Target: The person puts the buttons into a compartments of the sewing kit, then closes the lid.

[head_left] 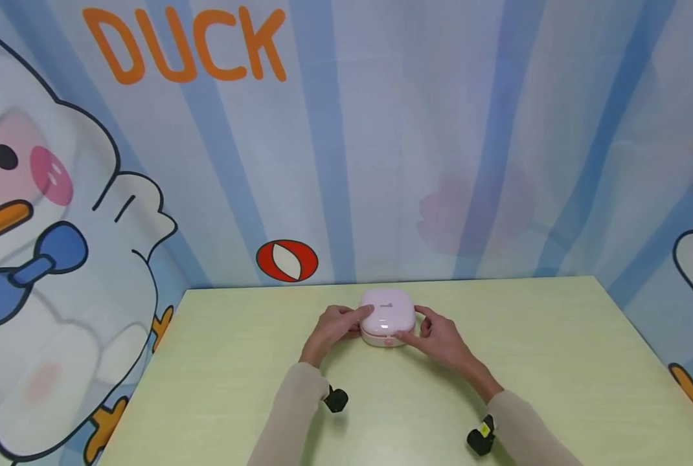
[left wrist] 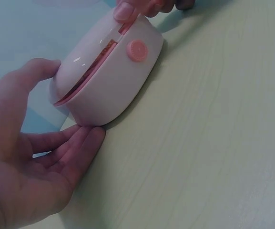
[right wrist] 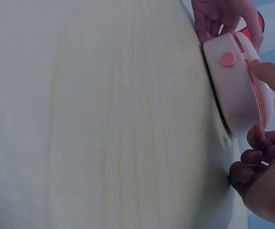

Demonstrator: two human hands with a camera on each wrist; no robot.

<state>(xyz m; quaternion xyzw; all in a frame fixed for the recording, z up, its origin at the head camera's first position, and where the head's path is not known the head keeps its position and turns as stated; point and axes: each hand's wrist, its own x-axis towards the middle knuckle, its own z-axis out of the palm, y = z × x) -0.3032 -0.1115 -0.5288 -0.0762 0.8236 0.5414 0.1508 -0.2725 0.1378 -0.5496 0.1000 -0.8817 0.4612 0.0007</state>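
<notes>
A small pink, round-cornered box (head_left: 388, 317) with a glossy lid sits toward the far side of the table. Its front carries a round coral button (left wrist: 137, 50). A narrow gap shows between the lid and the base along the front. My left hand (head_left: 336, 325) grips the box's left side, thumb on the lid and fingers low against the base. From the right, my right hand (head_left: 447, 342) holds it with the thumb at the lid's front edge and the other fingers curled by the right side. The inside of the box is mostly hidden.
The pale yellow table (head_left: 206, 382) has its far edge just behind the box. A blue-striped curtain (head_left: 381, 162) with printed ducks hangs behind and at both sides. Each wrist wears a small black camera (head_left: 336, 399).
</notes>
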